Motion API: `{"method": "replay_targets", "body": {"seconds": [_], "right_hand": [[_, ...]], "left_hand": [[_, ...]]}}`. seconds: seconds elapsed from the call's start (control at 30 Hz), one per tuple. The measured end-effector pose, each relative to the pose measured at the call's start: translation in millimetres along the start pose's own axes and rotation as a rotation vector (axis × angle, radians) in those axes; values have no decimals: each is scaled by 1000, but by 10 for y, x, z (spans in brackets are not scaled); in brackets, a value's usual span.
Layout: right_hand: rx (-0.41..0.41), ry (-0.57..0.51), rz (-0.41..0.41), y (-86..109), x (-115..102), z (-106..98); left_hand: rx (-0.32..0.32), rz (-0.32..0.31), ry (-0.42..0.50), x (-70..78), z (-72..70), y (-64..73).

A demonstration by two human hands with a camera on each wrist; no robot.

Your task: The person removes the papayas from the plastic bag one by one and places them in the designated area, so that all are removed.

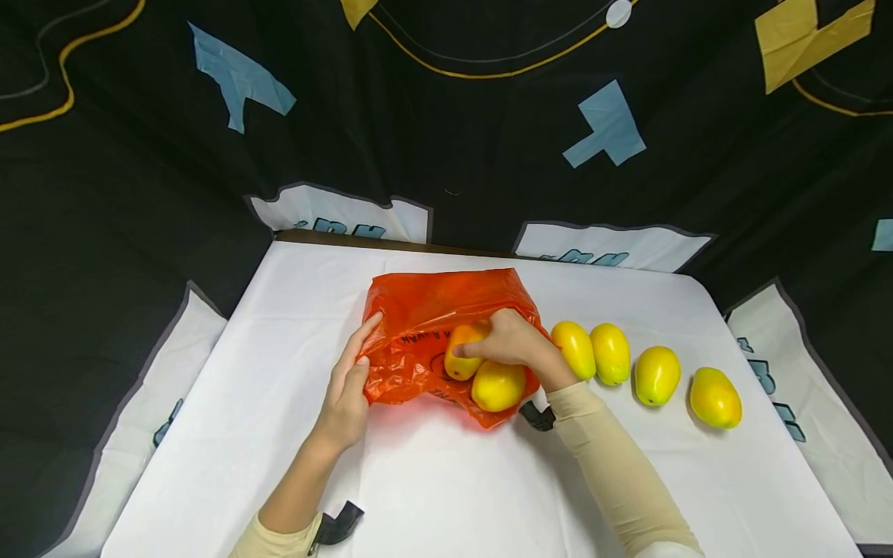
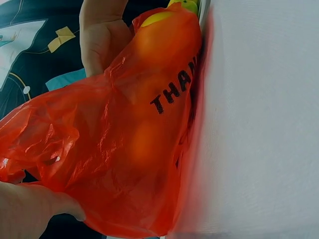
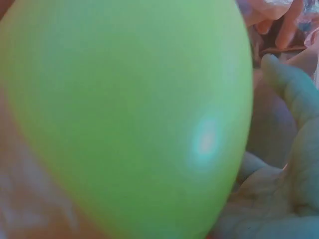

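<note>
A red plastic bag (image 1: 446, 294) lies on the white table with its mouth facing the person. My left hand (image 1: 347, 387) pinches the bag's left edge, thumb in front, and the left wrist view shows that thumb on the plastic. Reaching into the mouth, my right hand (image 1: 509, 337) grips a yellow mango (image 1: 460, 364). A second mango (image 1: 498, 386) sits in the opening just below that hand. It fills much of the right wrist view as a large greenish mango (image 3: 124, 109). Through the red film, rounded orange shapes show in the left wrist view.
Several yellow mangoes stand in a loose row right of the bag, from the nearest mango (image 1: 574, 350) to the rightmost mango (image 1: 715, 397). A black cloth (image 1: 446, 139) with tape pieces hangs behind the white table (image 1: 453, 496).
</note>
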State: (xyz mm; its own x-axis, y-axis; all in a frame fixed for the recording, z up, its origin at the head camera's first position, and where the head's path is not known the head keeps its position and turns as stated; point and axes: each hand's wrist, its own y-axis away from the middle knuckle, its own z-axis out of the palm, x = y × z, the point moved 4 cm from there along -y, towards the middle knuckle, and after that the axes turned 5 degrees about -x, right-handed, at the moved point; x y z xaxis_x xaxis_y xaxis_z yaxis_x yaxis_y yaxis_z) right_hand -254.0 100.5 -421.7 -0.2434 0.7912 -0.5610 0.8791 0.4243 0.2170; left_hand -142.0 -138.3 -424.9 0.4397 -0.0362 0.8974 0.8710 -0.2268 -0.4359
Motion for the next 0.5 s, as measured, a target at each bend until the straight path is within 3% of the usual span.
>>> {"method": "replay_targets", "body": {"seconds": [0.13,0.37,0.5], "right_hand": [[-71,-27,-68,27,-62,34],[-195,2,-94,61,-106,89],[-244,-13,-165,77,-108,139]], "left_hand": [[4,-5,18,3,-7,-5],[13,0,9,10,-20,-8],[12,-7,9,19,-17,-6]]}}
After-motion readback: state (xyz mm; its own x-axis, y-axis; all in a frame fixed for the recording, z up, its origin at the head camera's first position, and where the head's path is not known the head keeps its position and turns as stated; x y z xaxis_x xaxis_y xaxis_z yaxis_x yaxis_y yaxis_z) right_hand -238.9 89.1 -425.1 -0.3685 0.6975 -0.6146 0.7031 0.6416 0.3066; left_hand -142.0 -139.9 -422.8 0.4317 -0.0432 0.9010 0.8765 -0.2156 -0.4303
